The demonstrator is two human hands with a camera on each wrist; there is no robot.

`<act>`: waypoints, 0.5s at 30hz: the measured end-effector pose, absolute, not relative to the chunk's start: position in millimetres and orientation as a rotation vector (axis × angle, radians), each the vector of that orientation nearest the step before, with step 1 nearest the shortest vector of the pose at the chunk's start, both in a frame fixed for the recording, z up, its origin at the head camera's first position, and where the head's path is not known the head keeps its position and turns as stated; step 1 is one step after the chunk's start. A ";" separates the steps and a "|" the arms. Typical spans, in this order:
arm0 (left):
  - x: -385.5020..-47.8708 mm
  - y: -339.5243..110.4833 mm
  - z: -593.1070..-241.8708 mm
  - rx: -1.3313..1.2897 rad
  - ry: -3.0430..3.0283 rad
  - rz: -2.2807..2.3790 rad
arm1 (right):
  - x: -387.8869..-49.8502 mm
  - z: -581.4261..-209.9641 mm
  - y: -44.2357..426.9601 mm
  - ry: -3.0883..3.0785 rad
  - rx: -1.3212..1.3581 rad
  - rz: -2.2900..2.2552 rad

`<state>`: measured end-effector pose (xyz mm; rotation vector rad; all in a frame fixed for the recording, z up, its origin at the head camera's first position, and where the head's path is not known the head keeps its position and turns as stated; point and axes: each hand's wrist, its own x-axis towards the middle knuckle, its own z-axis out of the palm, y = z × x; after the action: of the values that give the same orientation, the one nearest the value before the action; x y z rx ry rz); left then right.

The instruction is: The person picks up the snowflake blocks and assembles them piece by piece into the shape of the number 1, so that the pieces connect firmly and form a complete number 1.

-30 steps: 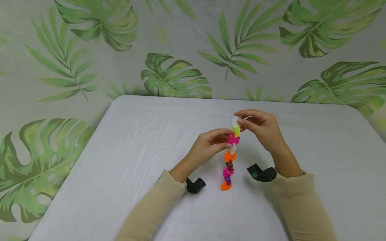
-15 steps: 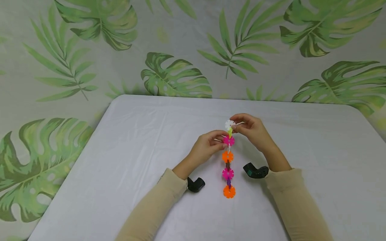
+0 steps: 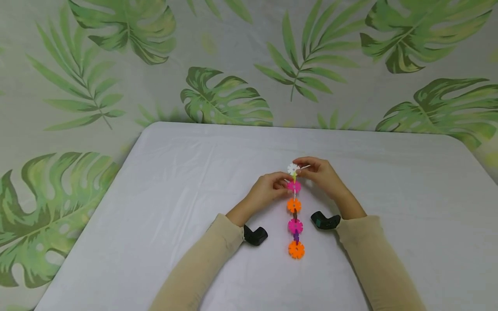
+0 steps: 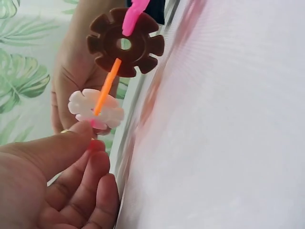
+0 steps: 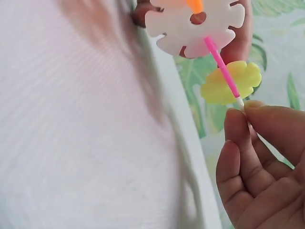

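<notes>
A chain of slotted flower-shaped plastic discs runs between my hands and toward me in the head view, with an orange disc (image 3: 296,250) at its near end. Farther along come a purple disc (image 3: 296,236), a brown disc (image 4: 107,43) and a white disc (image 5: 190,28). My left hand (image 3: 264,188) pinches the pink disc (image 3: 294,186) near the far end. At that end my right hand (image 3: 320,175) pinches the white end disc (image 3: 293,169), beside a yellow disc (image 5: 233,82). A thin white edge shows between the right fingers; what it belongs to is unclear.
A white cloth covers the table (image 3: 175,185). Leaf-patterned fabric (image 3: 225,95) hangs behind and at the left. A black wrist device sits at each cuff, the left device (image 3: 255,236) and the right device (image 3: 325,220) on either side of the chain.
My right hand has moved left and toward me. The chain has shifted slightly left and nearer, and turned so several discs face the head camera. My left hand has come slightly nearer, still pinching.
</notes>
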<state>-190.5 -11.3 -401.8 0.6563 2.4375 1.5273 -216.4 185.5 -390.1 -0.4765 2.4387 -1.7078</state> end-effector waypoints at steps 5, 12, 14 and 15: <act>-194.4 -9.5 -406.5 0.676 2.485 1.424 | -218.9 -396.7 185.8 2.515 -0.430 -1.536; -195.7 -8.4 -408.8 0.685 2.539 1.367 | -220.5 -398.1 188.3 2.561 -0.388 -1.415; -195.2 -9.1 -407.4 0.682 2.549 1.364 | -220.3 -396.6 189.8 2.583 -0.363 -1.382; -194.9 -9.8 -406.2 0.676 2.555 1.362 | -220.3 -395.6 190.9 2.595 -0.350 -1.370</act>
<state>-194.9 -9.8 -406.2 0.6764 2.5551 1.3617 -220.3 190.9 -395.6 -0.3504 2.5952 -1.3702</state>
